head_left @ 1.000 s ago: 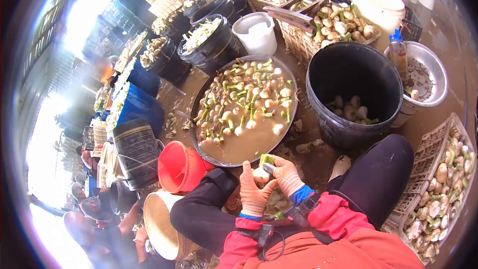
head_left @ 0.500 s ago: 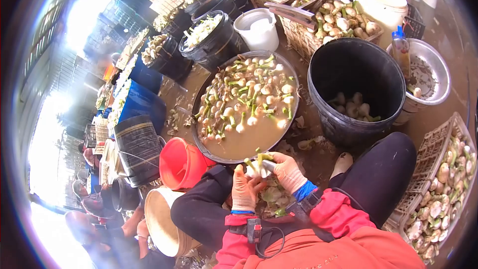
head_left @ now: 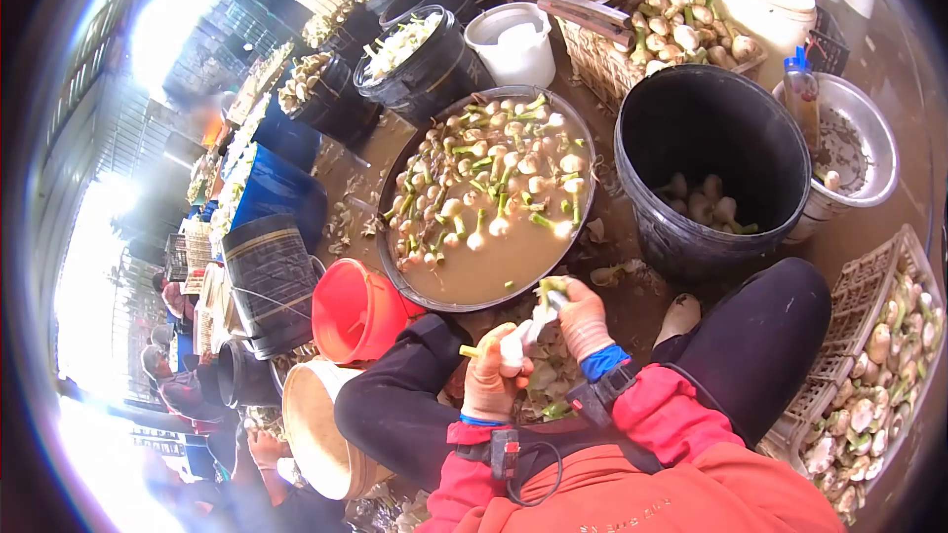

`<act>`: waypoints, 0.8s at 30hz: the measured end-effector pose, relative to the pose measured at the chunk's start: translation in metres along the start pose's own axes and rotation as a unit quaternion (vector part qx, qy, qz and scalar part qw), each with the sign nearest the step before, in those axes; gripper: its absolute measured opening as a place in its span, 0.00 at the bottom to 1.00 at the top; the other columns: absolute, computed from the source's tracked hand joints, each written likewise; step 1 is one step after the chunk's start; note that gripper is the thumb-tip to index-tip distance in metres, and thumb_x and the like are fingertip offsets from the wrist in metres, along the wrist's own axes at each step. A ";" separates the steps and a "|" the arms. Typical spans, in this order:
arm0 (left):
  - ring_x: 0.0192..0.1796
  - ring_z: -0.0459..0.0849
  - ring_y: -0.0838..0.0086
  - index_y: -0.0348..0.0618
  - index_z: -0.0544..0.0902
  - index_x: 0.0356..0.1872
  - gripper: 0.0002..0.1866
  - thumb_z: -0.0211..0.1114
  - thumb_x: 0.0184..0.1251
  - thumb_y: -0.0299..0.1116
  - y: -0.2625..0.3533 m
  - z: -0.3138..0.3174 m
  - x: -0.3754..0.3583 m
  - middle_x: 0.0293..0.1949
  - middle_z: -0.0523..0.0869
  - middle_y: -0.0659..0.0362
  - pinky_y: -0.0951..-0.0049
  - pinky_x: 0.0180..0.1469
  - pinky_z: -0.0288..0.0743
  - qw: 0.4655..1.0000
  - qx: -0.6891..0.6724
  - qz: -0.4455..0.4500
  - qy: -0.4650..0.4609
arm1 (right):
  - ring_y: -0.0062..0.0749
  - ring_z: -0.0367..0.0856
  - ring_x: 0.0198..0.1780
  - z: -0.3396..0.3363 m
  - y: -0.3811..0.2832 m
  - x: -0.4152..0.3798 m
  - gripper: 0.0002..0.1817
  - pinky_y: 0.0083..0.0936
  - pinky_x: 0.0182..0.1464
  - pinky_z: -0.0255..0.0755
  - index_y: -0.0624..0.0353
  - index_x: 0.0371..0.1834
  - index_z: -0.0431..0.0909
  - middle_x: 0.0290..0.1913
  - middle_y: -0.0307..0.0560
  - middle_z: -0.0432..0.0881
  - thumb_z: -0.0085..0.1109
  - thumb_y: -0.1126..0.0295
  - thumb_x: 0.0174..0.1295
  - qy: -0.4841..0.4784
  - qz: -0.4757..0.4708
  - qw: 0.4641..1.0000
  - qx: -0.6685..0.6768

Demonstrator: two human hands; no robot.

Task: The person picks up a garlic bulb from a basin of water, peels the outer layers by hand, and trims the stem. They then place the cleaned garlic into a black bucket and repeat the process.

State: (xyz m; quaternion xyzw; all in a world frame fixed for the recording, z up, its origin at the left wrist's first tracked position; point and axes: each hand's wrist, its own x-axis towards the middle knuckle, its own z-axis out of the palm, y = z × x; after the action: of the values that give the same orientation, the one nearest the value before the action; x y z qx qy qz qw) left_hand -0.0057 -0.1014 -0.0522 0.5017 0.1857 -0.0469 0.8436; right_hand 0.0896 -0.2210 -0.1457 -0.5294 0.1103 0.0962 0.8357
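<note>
In front of my lap, my left hand (head_left: 490, 383) is closed around a white garlic bulb (head_left: 512, 347) with a short yellowish stalk end poking out at the left. My right hand (head_left: 583, 320), up and to the right of it, pinches a pale green-white strip of garlic skin (head_left: 549, 298). Something greyish shows between the two hands, too blurred to name. Both hands wear pale gloves. Below them lies a heap of peeled skins (head_left: 549, 381). Beyond is a wide round basin (head_left: 387, 265) of muddy water with many garlic bulbs (head_left: 499, 227) floating in it.
A large black bucket (head_left: 632, 222) with some bulbs inside stands right of the basin. Left are a red bucket (head_left: 346, 311) and a cream bucket (head_left: 316, 434). A crate (head_left: 839, 336) of garlic stands at the right. Other people (head_left: 188, 395) sit at far left.
My hands have drawn apart; the right moved slightly up with the strip, while the left turned with the bulb. A small green piece now floats near the basin's front edge.
</note>
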 end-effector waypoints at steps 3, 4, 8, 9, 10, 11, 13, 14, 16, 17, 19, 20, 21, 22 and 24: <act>0.33 0.83 0.68 0.43 0.74 0.55 0.27 0.64 0.61 0.50 0.004 -0.006 -0.006 0.43 0.81 0.54 0.76 0.25 0.78 0.998 -0.045 -0.009 -0.049 | 0.22 0.77 0.40 -0.017 -0.005 0.010 0.15 0.19 0.43 0.71 0.61 0.47 0.78 0.39 0.39 0.81 0.49 0.84 0.59 0.089 0.104 0.988 0.066; 0.35 0.83 0.68 0.42 0.74 0.55 0.25 0.64 0.62 0.47 0.007 -0.004 -0.006 0.44 0.81 0.54 0.75 0.27 0.79 0.999 -0.031 0.022 -0.027 | 0.23 0.77 0.41 -0.023 0.018 0.019 0.15 0.19 0.44 0.71 0.61 0.49 0.77 0.41 0.40 0.81 0.49 0.83 0.60 0.033 0.094 0.993 0.061; 0.44 0.82 0.69 0.41 0.72 0.60 0.24 0.62 0.65 0.37 0.009 -0.014 -0.003 0.49 0.79 0.55 0.73 0.36 0.80 0.997 0.028 0.064 0.017 | 0.26 0.74 0.49 -0.007 -0.010 -0.012 0.18 0.19 0.52 0.67 0.60 0.57 0.72 0.47 0.41 0.79 0.54 0.74 0.63 -0.232 0.029 0.970 -0.066; 0.44 0.81 0.71 0.40 0.71 0.60 0.24 0.62 0.65 0.35 0.009 -0.016 -0.002 0.51 0.78 0.56 0.74 0.40 0.79 0.996 0.058 0.065 0.022 | 0.25 0.74 0.49 0.003 -0.025 -0.023 0.22 0.19 0.52 0.68 0.61 0.59 0.70 0.48 0.41 0.78 0.59 0.73 0.61 -0.255 0.072 0.963 -0.042; 0.47 0.78 0.76 0.40 0.70 0.62 0.24 0.62 0.64 0.30 0.009 -0.017 -0.001 0.53 0.76 0.58 0.77 0.47 0.75 0.997 0.057 0.055 -0.005 | 0.24 0.75 0.48 0.007 -0.026 -0.026 0.24 0.20 0.50 0.71 0.61 0.60 0.70 0.48 0.40 0.78 0.61 0.69 0.60 -0.265 0.128 0.955 0.032; 0.47 0.78 0.76 0.40 0.70 0.62 0.24 0.62 0.64 0.30 0.005 -0.017 0.000 0.53 0.76 0.58 0.77 0.47 0.75 0.997 0.055 0.054 -0.006 | 0.22 0.76 0.47 0.010 -0.028 -0.030 0.27 0.22 0.48 0.74 0.60 0.61 0.69 0.49 0.38 0.78 0.64 0.65 0.59 -0.273 0.182 0.939 0.106; 0.50 0.75 0.78 0.41 0.67 0.64 0.27 0.61 0.64 0.24 -0.010 -0.021 0.006 0.59 0.71 0.57 0.79 0.51 0.72 0.956 0.226 0.187 0.011 | 0.24 0.78 0.47 0.017 -0.036 -0.034 0.28 0.24 0.49 0.76 0.61 0.62 0.68 0.50 0.40 0.78 0.64 0.71 0.57 -0.260 0.214 0.937 0.094; 0.52 0.73 0.77 0.45 0.59 0.69 0.34 0.62 0.62 0.20 -0.005 -0.022 0.009 0.62 0.65 0.55 0.77 0.51 0.73 0.949 0.273 0.157 -0.003 | 0.25 0.78 0.48 0.019 -0.033 -0.033 0.28 0.24 0.49 0.76 0.62 0.62 0.68 0.51 0.41 0.78 0.64 0.72 0.58 -0.264 0.167 0.949 0.050; 0.51 0.74 0.76 0.46 0.56 0.70 0.37 0.62 0.60 0.19 -0.005 -0.016 0.004 0.62 0.65 0.54 0.77 0.49 0.74 0.955 0.257 0.137 0.046 | 0.26 0.78 0.48 0.022 -0.027 -0.035 0.27 0.23 0.51 0.75 0.63 0.62 0.67 0.53 0.43 0.77 0.63 0.74 0.58 -0.260 0.116 0.959 -0.003; 0.51 0.74 0.75 0.47 0.52 0.70 0.40 0.63 0.59 0.18 0.000 -0.008 0.001 0.61 0.65 0.54 0.76 0.48 0.75 0.958 0.242 0.117 0.094 | 0.26 0.78 0.48 0.023 -0.028 -0.037 0.27 0.23 0.51 0.75 0.63 0.62 0.67 0.53 0.43 0.77 0.63 0.74 0.58 -0.260 0.116 0.959 -0.004; 0.50 0.75 0.74 0.45 0.55 0.67 0.41 0.67 0.54 0.19 0.003 -0.011 -0.001 0.57 0.69 0.54 0.76 0.45 0.76 0.945 0.275 0.119 0.134 | 0.26 0.78 0.48 0.024 -0.028 -0.041 0.26 0.22 0.52 0.74 0.63 0.61 0.68 0.54 0.44 0.77 0.61 0.75 0.58 -0.253 0.123 0.959 0.016; 0.49 0.76 0.72 0.43 0.58 0.63 0.39 0.69 0.51 0.18 0.008 -0.007 -0.004 0.57 0.69 0.52 0.75 0.44 0.77 0.926 0.326 0.128 0.139 | 0.26 0.78 0.48 0.026 -0.024 -0.041 0.26 0.22 0.52 0.74 0.63 0.61 0.68 0.54 0.44 0.77 0.61 0.75 0.58 -0.255 0.125 0.959 0.016; 0.48 0.78 0.71 0.41 0.60 0.59 0.37 0.71 0.49 0.18 0.012 -0.005 -0.006 0.56 0.69 0.51 0.74 0.43 0.78 0.905 0.376 0.136 0.145 | 0.27 0.79 0.48 0.029 -0.020 -0.039 0.25 0.22 0.52 0.74 0.63 0.61 0.68 0.54 0.46 0.77 0.60 0.76 0.59 -0.254 0.070 0.962 -0.074; 0.46 0.79 0.71 0.41 0.64 0.52 0.33 0.74 0.46 0.20 0.010 -0.007 -0.003 0.50 0.73 0.54 0.74 0.44 0.77 0.921 0.340 0.124 0.144 | 0.28 0.79 0.48 0.030 -0.016 -0.038 0.24 0.22 0.51 0.73 0.63 0.61 0.68 0.53 0.48 0.77 0.59 0.77 0.59 -0.249 0.013 0.954 -0.164; 0.46 0.78 0.72 0.41 0.66 0.51 0.32 0.75 0.45 0.23 0.008 -0.012 -0.001 0.49 0.75 0.54 0.73 0.47 0.76 0.910 0.353 0.195 0.102 | 0.28 0.79 0.47 0.031 -0.032 -0.042 0.23 0.22 0.50 0.74 0.63 0.60 0.69 0.51 0.47 0.78 0.58 0.77 0.60 -0.253 -0.014 0.952 -0.171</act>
State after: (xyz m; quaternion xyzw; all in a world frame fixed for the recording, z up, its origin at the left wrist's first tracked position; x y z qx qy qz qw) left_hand -0.0078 -0.0870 -0.0509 0.7948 0.1408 0.1073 0.5804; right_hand 0.0608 -0.2081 -0.0932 -0.6240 -0.1307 0.2328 0.7344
